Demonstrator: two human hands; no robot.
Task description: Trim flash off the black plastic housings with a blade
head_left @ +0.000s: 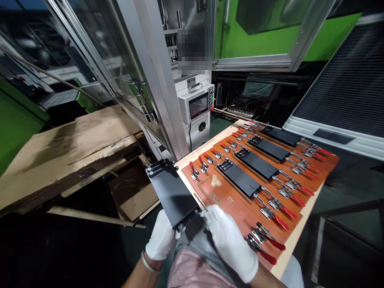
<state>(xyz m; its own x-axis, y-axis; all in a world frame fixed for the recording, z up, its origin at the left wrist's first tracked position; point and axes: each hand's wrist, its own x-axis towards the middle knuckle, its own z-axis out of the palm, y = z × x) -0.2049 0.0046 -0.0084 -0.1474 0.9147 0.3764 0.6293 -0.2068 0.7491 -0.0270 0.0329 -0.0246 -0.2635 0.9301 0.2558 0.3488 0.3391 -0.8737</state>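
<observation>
My left hand (162, 236), in a white glove, grips the near left edge of a flat black rectangular panel (174, 194). The panel is tilted beside the board, with black fittings and small metal parts along its far and near ends. My right hand (223, 232), also gloved, has its fingers pinched together by the panel's near right corner. A thin rod (199, 201) sticks out from these fingers; its kind cannot be made out. To the right lies an orange fixture board (207, 192) on which several similar black panels (238, 179) rest between toggle clamps with red handles.
Pale tape pieces (215, 181) lie on the board near its left side. Cardboard sheets (90, 136) cover a bench at left. Ahead stand a metal-framed machine door (162, 80) and a control panel with a screen (198, 105). A ribbed unit (345, 84) is at right.
</observation>
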